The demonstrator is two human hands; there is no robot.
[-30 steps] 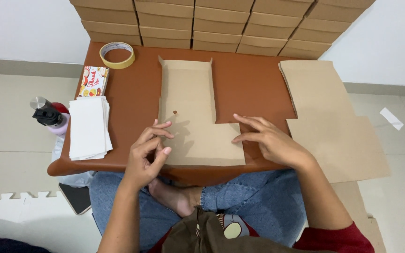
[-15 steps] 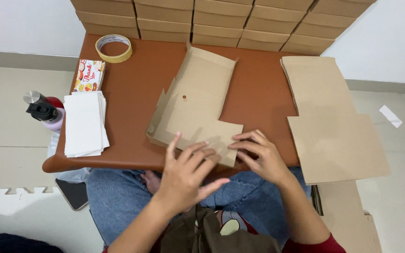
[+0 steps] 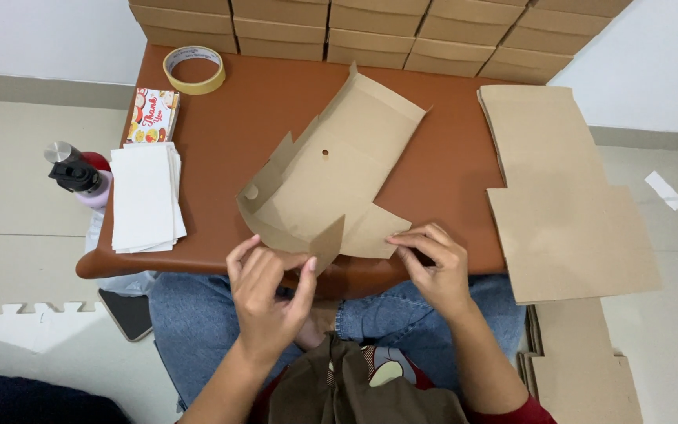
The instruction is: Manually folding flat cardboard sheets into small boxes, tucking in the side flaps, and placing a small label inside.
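Since a moment ago, the box (image 3: 331, 180) has turned a bit more and its near flap now stands up between the two hands. It is a flat brown cardboard box, partly folded, and it lies slanted on the brown table (image 3: 229, 118), with its far end pointing to about 1 o'clock. The left hand (image 3: 270, 294) is at the near edge, at about 7 o'clock from the middle of the box. Its fingers (image 3: 305, 275) are bent close and pinch the small raised flap. The right hand (image 3: 431, 267) is at about 5 o'clock. Its fingertips (image 3: 395, 242) press narrow on the near right corner and hold it down flat. To fold well, I think it helps to press along the crease line, keep the other hand firm so the box does not slide, and bend the flap slowly so it does not tear. Flat sheets (image 3: 566, 196) lie at 3 o'clock. White papers (image 3: 144, 196) lie at 9 o'clock, with a bottle (image 3: 78, 173) just beside them. Tape (image 3: 194, 69) sits at 11 o'clock, and a card (image 3: 151, 114) lies near it.
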